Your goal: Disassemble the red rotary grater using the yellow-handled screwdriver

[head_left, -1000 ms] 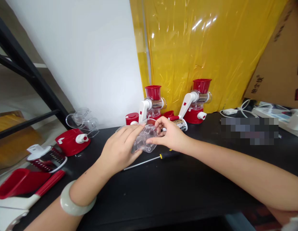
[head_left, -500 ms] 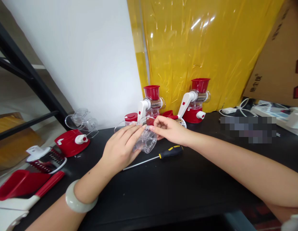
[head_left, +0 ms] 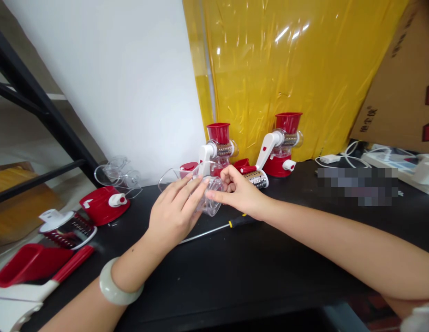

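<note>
A clear plastic grater housing is held above the black table in front of me. My left hand wraps over its left side, hiding much of it, with a wide clear rim showing behind the fingers. At the housing's right end, my right hand has its thumb pressed on the clear plastic and its fingers curled. Whether a small part sits between those fingertips cannot be seen. Just below lies a screwdriver with a black and yellow handle, partly covered by my right hand.
Two assembled red and white drum graters stand at the back. A loose grater drum lies near them. Leftward are a red base, another clear housing, a drum and a red hopper. A power strip lies right.
The clear housing has turned and tilted slightly in my hands. My right hand has shifted a little left and down, its thumb now farther over the housing's end, covering more of the screwdriver handle.
</note>
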